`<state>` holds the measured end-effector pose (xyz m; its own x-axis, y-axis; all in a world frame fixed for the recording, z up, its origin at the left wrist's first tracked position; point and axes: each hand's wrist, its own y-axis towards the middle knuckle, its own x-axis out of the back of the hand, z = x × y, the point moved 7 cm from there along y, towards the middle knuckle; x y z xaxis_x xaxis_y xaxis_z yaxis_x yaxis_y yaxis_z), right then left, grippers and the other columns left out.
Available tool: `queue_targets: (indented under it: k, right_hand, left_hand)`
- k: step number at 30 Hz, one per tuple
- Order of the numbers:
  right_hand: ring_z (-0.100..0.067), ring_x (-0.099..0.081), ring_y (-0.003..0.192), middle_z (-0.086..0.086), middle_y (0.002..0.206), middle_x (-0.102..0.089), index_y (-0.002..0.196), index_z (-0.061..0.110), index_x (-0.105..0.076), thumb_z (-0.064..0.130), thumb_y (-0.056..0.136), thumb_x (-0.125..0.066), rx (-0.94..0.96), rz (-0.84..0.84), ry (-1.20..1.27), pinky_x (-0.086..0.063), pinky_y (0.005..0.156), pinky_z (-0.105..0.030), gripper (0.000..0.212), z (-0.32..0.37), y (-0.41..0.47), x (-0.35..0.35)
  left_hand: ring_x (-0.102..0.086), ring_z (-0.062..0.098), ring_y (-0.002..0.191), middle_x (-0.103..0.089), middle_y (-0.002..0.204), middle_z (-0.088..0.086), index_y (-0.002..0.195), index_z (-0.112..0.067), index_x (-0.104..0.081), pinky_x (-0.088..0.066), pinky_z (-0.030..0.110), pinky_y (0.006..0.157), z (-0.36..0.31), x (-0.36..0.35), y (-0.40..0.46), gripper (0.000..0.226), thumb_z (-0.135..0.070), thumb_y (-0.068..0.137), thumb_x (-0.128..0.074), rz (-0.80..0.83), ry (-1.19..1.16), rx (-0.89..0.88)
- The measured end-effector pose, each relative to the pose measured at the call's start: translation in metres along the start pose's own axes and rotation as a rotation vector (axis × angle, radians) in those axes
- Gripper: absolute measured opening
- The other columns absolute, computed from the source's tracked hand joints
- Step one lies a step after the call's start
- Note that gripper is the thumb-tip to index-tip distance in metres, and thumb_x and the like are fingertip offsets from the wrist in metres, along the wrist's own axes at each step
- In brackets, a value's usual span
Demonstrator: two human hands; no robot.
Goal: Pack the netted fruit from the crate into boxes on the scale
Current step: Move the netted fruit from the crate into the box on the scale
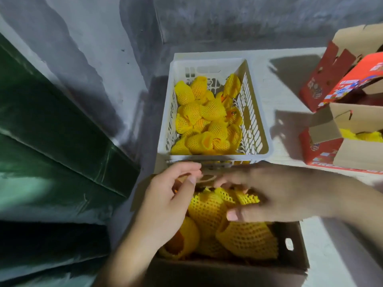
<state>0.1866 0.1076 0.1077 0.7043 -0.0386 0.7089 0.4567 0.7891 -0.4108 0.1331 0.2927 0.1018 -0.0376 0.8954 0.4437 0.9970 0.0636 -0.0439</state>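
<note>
- Head view looks down on a white plastic crate (256, 112) with slotted lattice walls, rectangular, its long axis running away from the person; it stands on a pale desk (290, 83) near the desk's left edge.
- Netted fruit (204, 117) lies heaped in the crate: rounded pieces in yellow foam mesh sleeves, sleeve ends pointing in mixed directions, orange skin showing at a few openings.
- Just nearer than the crate sits an open brown cardboard box (290, 245) with an oval handle cut-out in its right wall; it holds more sleeved fruit (246, 239), soft and diamond-patterned.
- Left hand (165, 204) hovers over the box's far-left corner, fingers loosely curled and narrow; whether they grip anything I cannot tell.
- Right hand (269, 195) reaches across the box from the right, blurred, fingers spread over the top fruit and touching the mesh; no firm grasp is visible.
- Red printed cartons (323, 83) with raised brown flaps stand at the desk's right edge, one showing yellow mesh inside.
- Dark green sheeting (51, 131) lies at the left, off the desk.
</note>
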Motion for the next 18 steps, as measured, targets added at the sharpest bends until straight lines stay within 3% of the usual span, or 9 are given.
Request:
queue_targets:
  k: [2,5,7,10,13,15,18]
  right_hand:
    - [-0.005,-0.066,0.074,0.009,0.092,-0.073,0.124,0.047,-0.059,0.064,0.089,-0.060,0.027,-0.133,0.277,-0.054,0.064,-0.024,0.039,-0.022,0.020,0.034]
    - [-0.014,-0.062,0.058,0.003,0.071,-0.068,0.109,0.035,-0.067,0.042,0.093,-0.064,-0.056,-0.319,0.424,-0.047,0.053,-0.031,0.017,-0.078,0.066,0.065]
    - [-0.015,-0.066,0.072,0.005,0.083,-0.068,0.116,0.030,-0.064,0.031,0.098,-0.065,-0.150,-0.324,0.209,-0.044,0.061,-0.030,0.019,-0.115,0.108,0.067]
    - [-0.030,-0.061,0.105,-0.004,0.118,-0.060,0.145,0.025,-0.045,0.028,0.099,-0.066,-0.375,-0.120,-0.145,-0.052,0.077,-0.037,0.051,-0.165,0.162,0.048]
    - [-0.043,-0.044,0.138,-0.011,0.152,-0.038,0.159,0.027,-0.023,0.026,0.095,-0.069,-0.465,-0.036,-0.382,-0.050,0.103,-0.055,0.078,-0.200,0.191,0.034]
    - [-0.046,-0.034,0.144,-0.010,0.161,-0.023,0.163,0.031,-0.009,0.029,0.093,-0.072,-0.440,-0.057,-0.397,-0.047,0.107,-0.057,0.093,-0.212,0.204,0.027]
    - [-0.047,-0.031,0.141,-0.010,0.156,-0.016,0.160,0.036,-0.007,0.043,0.086,-0.079,-0.483,-0.109,-0.336,-0.045,0.108,-0.056,0.104,-0.227,0.215,0.020]
  left_hand:
    - [-0.063,-0.011,0.113,-0.070,0.116,-0.033,0.123,-0.042,-0.070,-0.047,0.004,0.088,0.000,-0.001,0.027,0.028,-0.023,0.105,-0.059,0.011,0.066,-0.014]
    - [-0.060,-0.011,0.115,-0.067,0.124,-0.031,0.130,-0.041,-0.067,-0.048,0.008,0.092,0.012,-0.004,0.089,0.029,-0.029,0.106,-0.056,0.099,0.328,-0.029]
    - [-0.062,0.001,0.119,-0.066,0.133,-0.019,0.137,-0.035,-0.063,-0.053,0.026,0.099,0.028,-0.014,0.138,0.033,-0.030,0.106,-0.053,0.203,0.532,-0.028]
    - [-0.054,0.024,0.136,-0.054,0.154,0.003,0.153,-0.024,-0.048,-0.047,0.043,0.110,0.070,-0.043,0.190,0.047,-0.032,0.107,-0.054,0.452,0.758,0.112]
    - [-0.023,0.038,0.157,-0.012,0.175,0.007,0.168,-0.032,-0.010,-0.029,0.055,0.124,0.114,-0.064,0.207,0.081,-0.034,0.103,-0.060,0.670,0.980,0.281]
    - [-0.011,0.038,0.160,0.003,0.176,0.000,0.165,-0.042,0.007,-0.022,0.059,0.124,0.123,-0.077,0.216,0.097,-0.036,0.100,-0.065,0.692,1.009,0.303]
    - [-0.018,0.041,0.155,-0.009,0.173,0.006,0.166,-0.041,-0.001,-0.030,0.058,0.119,0.131,-0.096,0.227,0.105,-0.040,0.093,-0.076,0.671,1.139,0.235]
